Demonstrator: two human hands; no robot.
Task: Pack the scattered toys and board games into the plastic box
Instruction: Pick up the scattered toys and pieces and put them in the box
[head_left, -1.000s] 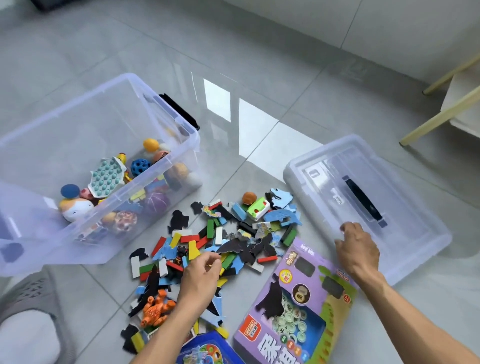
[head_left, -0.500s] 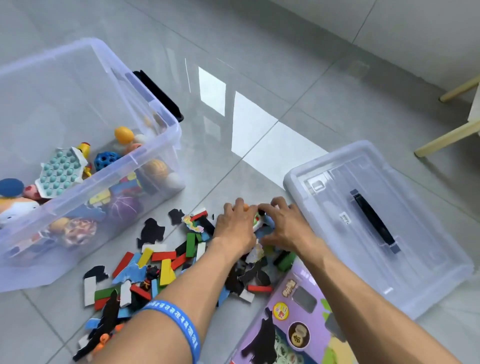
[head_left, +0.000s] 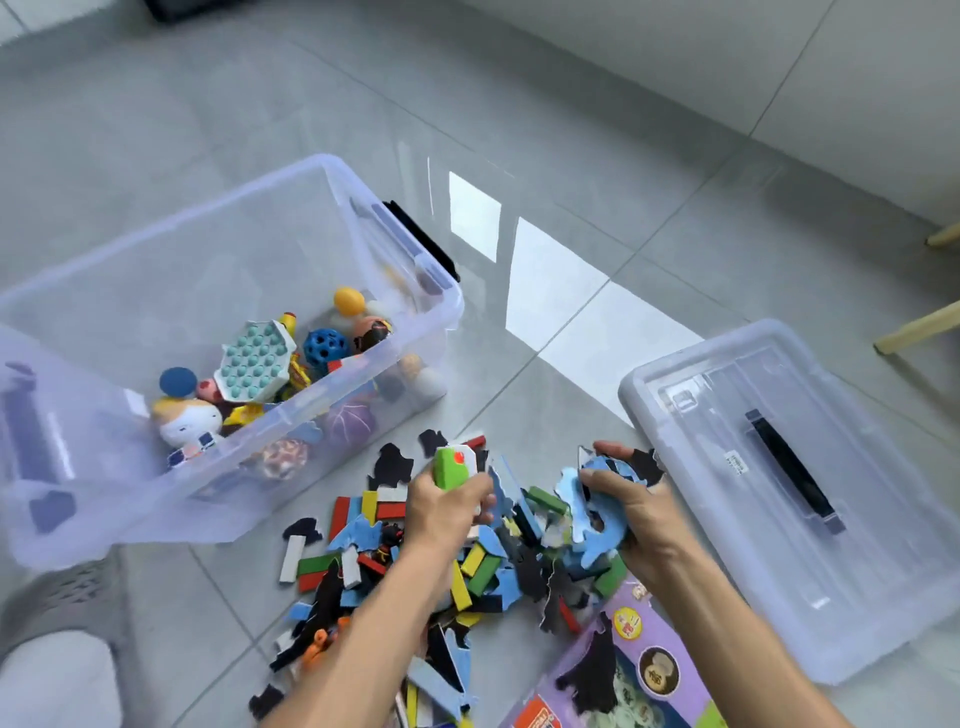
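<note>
- Where half a second earlier both hands had pressed flat into the pile (head_left: 467, 566) of toy pieces on the floor, they had now lifted clear of it, each closed around a catch.
- The left hand (head_left: 447, 514) gripped a green-and-white toy (head_left: 454, 467), fingers wrapped tight.
- The right hand (head_left: 636, 512) clutched a bunch of blue and black foam pieces (head_left: 597, 499), fingers curled round them.
- The box (head_left: 249, 249) stood to the left of the pile, holding balls, a doll and a teal bubble pad; the view had swung back, so more of it showed.
- The lid (head_left: 857, 519) lay to the right, its small sticker too blurred to read.
- The purple game box (head_left: 644, 670) was cut off at the bottom edge, its print illegible.
</note>
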